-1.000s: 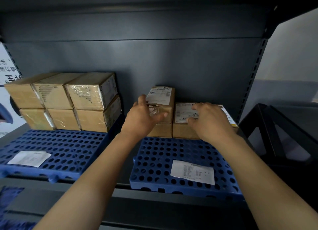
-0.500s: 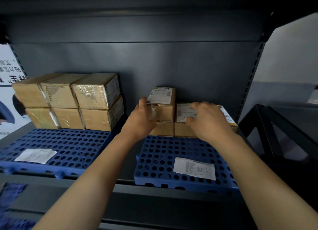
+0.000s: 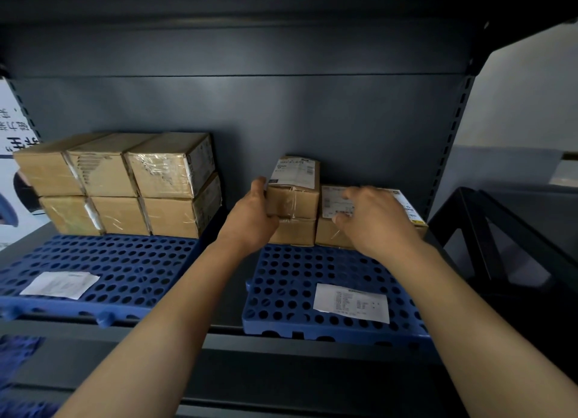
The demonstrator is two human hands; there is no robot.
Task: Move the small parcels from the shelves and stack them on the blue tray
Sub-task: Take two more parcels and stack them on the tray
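Observation:
Two blue perforated trays lie on the dark shelf. On the right tray [image 3: 291, 280] a small brown parcel [image 3: 300, 195] with a white label sits on top of another parcel [image 3: 297, 231]. My left hand [image 3: 251, 219] grips the left side of that top parcel. Beside it lies a flatter labelled parcel [image 3: 331, 230], and my right hand [image 3: 372, 220] rests on its top with fingers curled over the label. The left tray [image 3: 125, 261] carries a stack of several brown parcels [image 3: 125, 183] in two layers at its back.
A white paper slip [image 3: 350, 302] lies on the right tray's front, another slip [image 3: 59, 284] on the left tray. The dark shelf back panel [image 3: 281, 120] stands right behind the parcels. A black frame [image 3: 500, 236] stands to the right. A lower shelf edge [image 3: 219, 348] runs in front.
My left hand has slid from the front of the top small parcel to its left side and closed on it. My right hand has stayed on the flat parcel.

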